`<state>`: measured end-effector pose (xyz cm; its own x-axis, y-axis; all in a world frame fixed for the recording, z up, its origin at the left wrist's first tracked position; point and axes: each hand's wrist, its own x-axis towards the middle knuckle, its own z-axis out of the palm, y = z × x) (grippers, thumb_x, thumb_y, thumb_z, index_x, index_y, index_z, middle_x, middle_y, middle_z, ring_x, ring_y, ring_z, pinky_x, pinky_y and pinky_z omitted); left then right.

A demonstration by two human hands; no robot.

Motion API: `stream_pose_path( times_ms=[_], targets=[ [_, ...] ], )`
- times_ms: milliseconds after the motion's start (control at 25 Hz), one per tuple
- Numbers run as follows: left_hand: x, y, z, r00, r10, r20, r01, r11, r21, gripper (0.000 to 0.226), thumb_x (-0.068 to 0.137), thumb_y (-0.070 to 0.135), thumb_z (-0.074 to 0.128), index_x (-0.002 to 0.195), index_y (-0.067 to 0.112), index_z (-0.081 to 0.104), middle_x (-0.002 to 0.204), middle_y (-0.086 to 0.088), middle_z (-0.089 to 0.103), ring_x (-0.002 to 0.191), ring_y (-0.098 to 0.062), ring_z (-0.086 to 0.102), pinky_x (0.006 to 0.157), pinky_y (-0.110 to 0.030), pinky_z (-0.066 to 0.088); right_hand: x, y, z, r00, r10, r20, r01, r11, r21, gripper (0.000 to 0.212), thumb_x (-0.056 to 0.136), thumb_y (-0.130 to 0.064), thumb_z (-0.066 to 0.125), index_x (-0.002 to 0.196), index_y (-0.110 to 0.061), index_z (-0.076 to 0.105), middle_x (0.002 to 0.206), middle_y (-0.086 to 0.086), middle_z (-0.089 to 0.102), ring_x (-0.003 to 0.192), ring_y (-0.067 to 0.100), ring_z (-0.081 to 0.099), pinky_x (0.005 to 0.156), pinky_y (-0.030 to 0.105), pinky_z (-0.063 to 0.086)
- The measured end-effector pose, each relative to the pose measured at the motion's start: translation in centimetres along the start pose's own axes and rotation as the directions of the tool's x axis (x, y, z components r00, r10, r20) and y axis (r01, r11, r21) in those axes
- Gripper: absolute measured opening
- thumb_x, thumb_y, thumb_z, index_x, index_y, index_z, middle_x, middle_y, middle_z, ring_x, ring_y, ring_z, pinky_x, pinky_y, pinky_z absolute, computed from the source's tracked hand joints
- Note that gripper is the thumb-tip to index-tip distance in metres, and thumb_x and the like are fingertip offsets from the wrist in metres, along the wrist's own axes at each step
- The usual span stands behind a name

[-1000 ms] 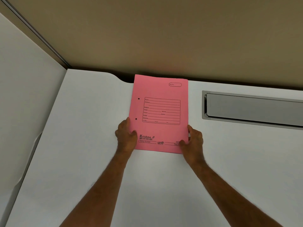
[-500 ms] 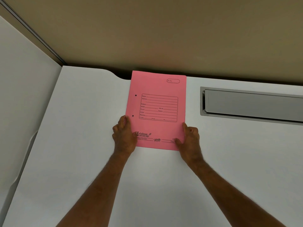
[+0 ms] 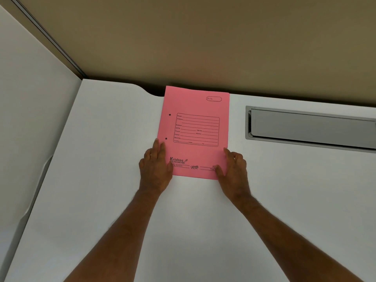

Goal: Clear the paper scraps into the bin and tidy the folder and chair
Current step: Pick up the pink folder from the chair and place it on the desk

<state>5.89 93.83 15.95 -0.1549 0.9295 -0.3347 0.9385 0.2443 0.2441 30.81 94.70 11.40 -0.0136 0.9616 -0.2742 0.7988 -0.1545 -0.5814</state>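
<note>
A pink folder (image 3: 196,127) with a printed form on its cover lies flat on the white desk (image 3: 97,180). Its far edge reaches the back of the desk. My left hand (image 3: 156,169) rests on the folder's near left corner, fingers stretched along the left edge. My right hand (image 3: 234,171) holds the near right corner, thumb on the cover. No paper scraps, bin or chair are in view.
A grey cable flap (image 3: 311,127) is set into the desk to the right of the folder. A beige partition (image 3: 203,47) rises behind the desk and a white side panel (image 3: 30,102) stands on the left.
Both hands have slid the folder a little away from me and to the left, up to the desk's back edge. My left fingers have straightened along its edge.
</note>
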Motion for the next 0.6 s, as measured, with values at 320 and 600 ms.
stream_pose_path(
  times_ms=[320,600],
  targets=[
    [-7.2,-2.0,1.1,0.990,0.139,-0.039,-0.136,0.988,0.067,0.075,0.091,0.047,0.047,0.153,0.007,0.037,0.164,-0.015,0.030,0.147,-0.042,0.035,0.110,-0.065,0.039,-5.7,0.2,-1.2,0.991,-0.126,-0.042,0.114,0.969,-0.220,0.070,0.100,-0.049,0.044,0.158,-0.013,0.028,0.165,0.013,0.032,0.154,0.034,0.026,0.122,0.052,0.027],
    [-16.8,-2.9,1.1,0.996,0.076,-0.048,-0.074,0.996,0.044,0.079,0.093,0.054,0.037,0.158,0.009,0.030,0.168,-0.012,0.019,0.152,-0.037,0.026,0.118,-0.060,0.030,-14.9,-0.1,-2.3,0.991,-0.125,-0.038,0.111,0.957,-0.269,0.071,0.101,-0.050,0.039,0.158,-0.008,0.031,0.167,0.014,0.028,0.156,0.033,0.021,0.125,0.050,0.024]
  ],
)
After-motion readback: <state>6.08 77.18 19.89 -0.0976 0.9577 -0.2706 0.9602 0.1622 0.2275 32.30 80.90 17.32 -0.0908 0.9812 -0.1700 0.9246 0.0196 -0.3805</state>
